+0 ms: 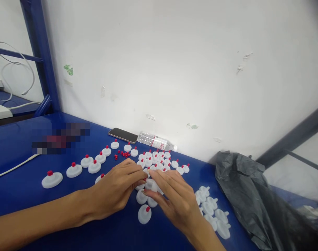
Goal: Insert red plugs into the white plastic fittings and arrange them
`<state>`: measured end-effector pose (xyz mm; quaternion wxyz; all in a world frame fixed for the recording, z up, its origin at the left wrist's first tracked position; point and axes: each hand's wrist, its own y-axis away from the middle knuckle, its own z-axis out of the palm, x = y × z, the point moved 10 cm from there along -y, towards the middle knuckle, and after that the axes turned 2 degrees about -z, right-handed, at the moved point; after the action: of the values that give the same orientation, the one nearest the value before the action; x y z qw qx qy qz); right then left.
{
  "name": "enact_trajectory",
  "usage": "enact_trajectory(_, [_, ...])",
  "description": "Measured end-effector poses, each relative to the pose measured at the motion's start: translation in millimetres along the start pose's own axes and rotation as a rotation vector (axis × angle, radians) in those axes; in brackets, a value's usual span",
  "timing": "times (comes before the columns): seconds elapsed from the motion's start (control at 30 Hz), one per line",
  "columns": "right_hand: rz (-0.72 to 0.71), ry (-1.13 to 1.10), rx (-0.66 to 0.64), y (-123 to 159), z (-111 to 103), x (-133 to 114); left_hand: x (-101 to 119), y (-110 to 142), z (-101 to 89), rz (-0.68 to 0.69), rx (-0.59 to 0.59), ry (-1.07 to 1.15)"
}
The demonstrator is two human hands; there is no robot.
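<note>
One white cap (150,185) is sitting between the pinched fingers of the right hand (178,197) above the worktop (96,232); the left hand (117,186), equally near, is pinching a red tip (145,179) at its left; the cap's long axis is not showing clearly.

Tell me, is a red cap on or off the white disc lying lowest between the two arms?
On: the white disc shows a red cap sitting on top of it.
</note>
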<state>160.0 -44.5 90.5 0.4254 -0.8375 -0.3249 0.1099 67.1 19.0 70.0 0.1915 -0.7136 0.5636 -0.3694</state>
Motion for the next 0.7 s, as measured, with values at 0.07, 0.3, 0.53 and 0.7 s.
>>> enact_trajectory(0.07, [-0.023,0.021,-0.002,-1.7,-0.9,-3.8,2.0,-0.6,-2.2,0.004,0.005,0.021])
enact_trajectory(0.3, [-0.060,0.087,-0.032,-6.8,0.5,-7.8,7.2,-5.2,-1.3,0.013,-0.013,-0.028])
enact_trajectory(0.53, [0.043,0.151,-0.033,-6.8,-12.7,26.3,-17.0,-10.0,-4.1,-0.103,-0.036,-0.473])
enact_trajectory(0.7, [0.216,0.255,0.000,3.0,-38.7,69.7,-48.7,2.0,-4.1,-0.337,-0.132,-0.778])
